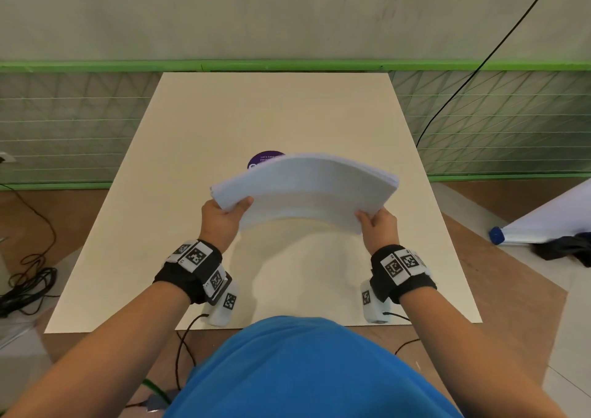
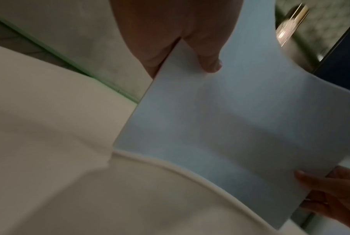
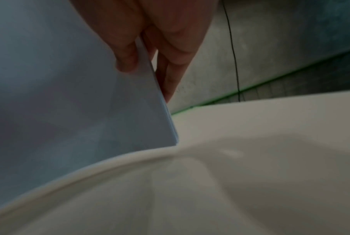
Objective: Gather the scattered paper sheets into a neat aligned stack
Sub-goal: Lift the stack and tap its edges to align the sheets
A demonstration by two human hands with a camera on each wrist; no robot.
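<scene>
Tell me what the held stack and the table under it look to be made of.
Stack: thin white paper, matte; it bows between the left hand and right hand, and layered sheet edges show at its right end.

Table: smooth cream board, probably laminate or painted wood; it carries soft shadows and only a faint sheen. What lies under the surface cannot be told.

Both forearms reach forward from the near side, each wrist wrapped in a black band. The left hand pinches one near corner of the paper stack, thumb on top. The right hand pinches the other near corner, its fingers curled along the edge.
</scene>
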